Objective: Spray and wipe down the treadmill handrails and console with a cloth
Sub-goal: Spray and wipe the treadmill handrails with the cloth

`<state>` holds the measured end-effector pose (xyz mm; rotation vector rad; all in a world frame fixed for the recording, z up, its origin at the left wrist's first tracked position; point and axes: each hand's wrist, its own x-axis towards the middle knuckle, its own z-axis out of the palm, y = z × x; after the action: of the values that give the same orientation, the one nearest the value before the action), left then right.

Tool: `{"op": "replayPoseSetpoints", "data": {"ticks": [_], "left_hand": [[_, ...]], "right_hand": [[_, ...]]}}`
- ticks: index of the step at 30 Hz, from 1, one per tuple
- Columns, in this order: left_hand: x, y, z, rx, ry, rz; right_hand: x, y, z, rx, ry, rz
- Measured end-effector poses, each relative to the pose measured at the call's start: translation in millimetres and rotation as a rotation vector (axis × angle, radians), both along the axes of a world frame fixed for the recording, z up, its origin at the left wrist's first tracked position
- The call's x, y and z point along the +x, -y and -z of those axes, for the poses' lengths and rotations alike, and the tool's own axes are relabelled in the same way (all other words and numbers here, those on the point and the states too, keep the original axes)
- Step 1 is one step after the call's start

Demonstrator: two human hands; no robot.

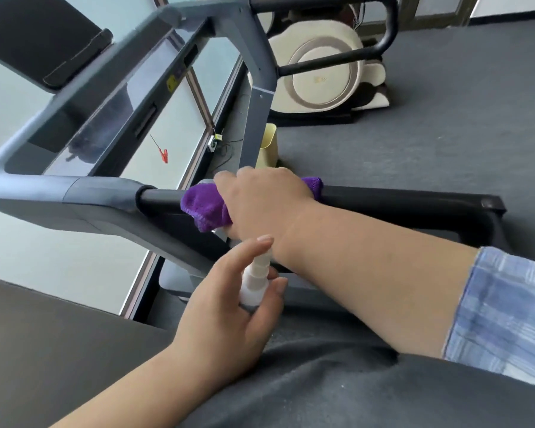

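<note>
My right hand (263, 202) grips a purple cloth (204, 206) wrapped over the black handrail (399, 200) of the treadmill, near where the rail meets the grey frame (84, 196). My left hand (229, 304) holds a small white spray bottle (255, 281) just below the right wrist, index finger on top of the nozzle. The glossy console (105, 118) lies at upper left, with a dark screen (40, 38) above it. The part of the rail under the cloth is hidden.
A cream and brown exercise machine (325, 72) stands at the back right on grey carpet (445, 118). A pale yellow bin (267, 145) sits by the treadmill upright. A window runs along the left. A red clip (164, 156) hangs below the console.
</note>
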<state>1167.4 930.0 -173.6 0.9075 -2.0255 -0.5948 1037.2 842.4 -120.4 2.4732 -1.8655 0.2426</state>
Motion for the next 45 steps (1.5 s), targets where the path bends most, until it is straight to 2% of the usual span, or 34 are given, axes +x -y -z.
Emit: {"op": "replayPoseSetpoints", "data": {"ticks": [4, 10, 15, 18, 21, 25, 29, 32, 34, 40, 42, 45], "left_hand": [[-30, -9, 0, 0.034, 0.014, 0.066], [-43, -21, 9, 0.067, 0.046, 0.046], [-52, -34, 1, 0.028, 0.102, -0.019], [-72, -41, -8, -0.013, 0.127, -0.046], [-86, -48, -12, -0.028, 0.114, -0.067], [-102, -63, -9, 0.001, 0.118, -0.059], [-118, -76, -5, 0.008, 0.127, -0.051], [-130, -81, -5, 0.015, 0.139, -0.06], [-137, -83, -7, 0.011, 0.12, -0.079], [-145, -96, -6, 0.023, 0.098, -0.152], [-151, -102, -7, 0.018, 0.112, -0.174], [-161, -107, -9, 0.021, 0.126, -0.176]], "right_hand": [[-60, -26, -2, 0.09, 0.065, 0.08], [-131, -63, -16, 0.254, 0.129, 0.204], [-105, -53, -10, 0.09, -0.052, 0.148], [-78, -44, 0, 0.002, -0.08, 0.091], [-75, -42, 3, -0.017, -0.041, 0.051], [-112, -51, 6, -0.009, 0.04, 0.047], [-171, -77, 0, 0.112, 0.111, 0.115], [-208, -101, -6, 0.22, 0.263, 0.182], [-215, -107, -8, 0.223, 0.292, 0.201], [-172, -81, 3, 0.001, -0.105, 0.123], [-152, -72, 6, 0.002, -0.129, 0.081], [-153, -69, 5, -0.006, -0.068, 0.025]]}}
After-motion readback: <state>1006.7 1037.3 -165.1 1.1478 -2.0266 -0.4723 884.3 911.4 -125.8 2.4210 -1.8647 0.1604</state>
